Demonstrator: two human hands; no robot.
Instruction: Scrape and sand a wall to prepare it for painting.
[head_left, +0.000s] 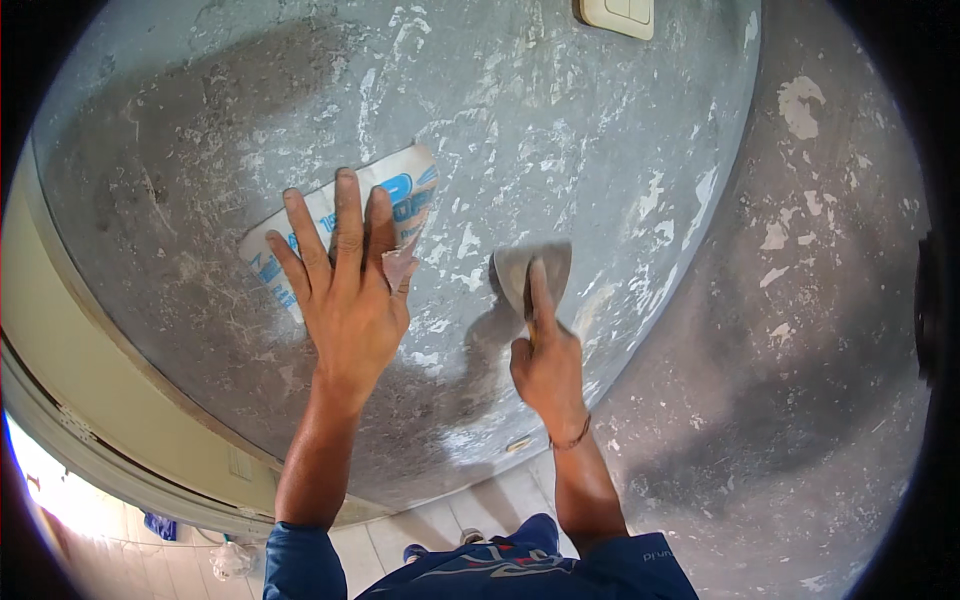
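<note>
My left hand [352,310] lies flat with spread fingers on a sheet of sandpaper [415,185], pressing it to a grey, patchy wall [450,120]. Blue print covers the sheet's pale back, and a loose flap of it folds over by my thumb, which it partly hides. To the right, my right hand [548,370] is closed round the handle of a putty knife [512,270]. Its index finger stretches along the wide metal blade, which rests against or very near the wall. Most of the handle is hidden in the fist.
Top right, a cream light switch [620,14] sits on the wall. Another scraped wall [780,380] meets it at a corner on the right. A cream door frame [130,375] runs down the left. Below are floor tiles [390,545] and a clear plastic bag [232,562].
</note>
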